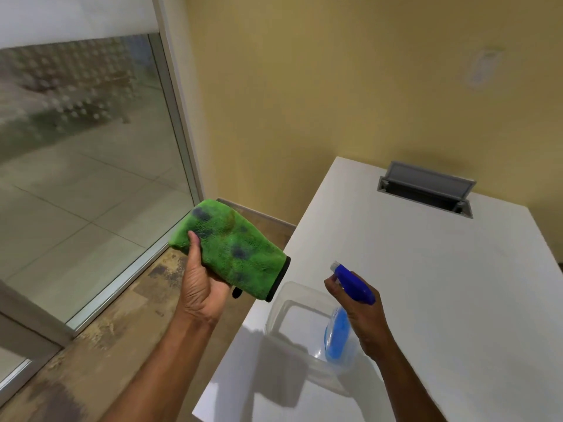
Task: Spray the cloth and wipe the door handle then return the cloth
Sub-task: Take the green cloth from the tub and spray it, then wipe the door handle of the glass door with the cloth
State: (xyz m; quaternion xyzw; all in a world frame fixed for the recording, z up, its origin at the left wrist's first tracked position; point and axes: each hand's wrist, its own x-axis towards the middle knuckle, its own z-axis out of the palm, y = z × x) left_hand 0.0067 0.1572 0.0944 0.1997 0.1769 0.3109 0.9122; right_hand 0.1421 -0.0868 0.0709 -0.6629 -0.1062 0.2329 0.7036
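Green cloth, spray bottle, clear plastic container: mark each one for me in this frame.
green cloth [240, 248], head view, on the middle of its stained face.
spray bottle [355, 284], head view, on the blue trigger head.
clear plastic container [289, 292], head view, on its far rim.

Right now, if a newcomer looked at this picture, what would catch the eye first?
First the bright green cloth, held up in the left hand beside the glass wall. Next the blue spray bottle in the right hand, its nozzle facing the cloth, above a clear plastic tub on the white table.
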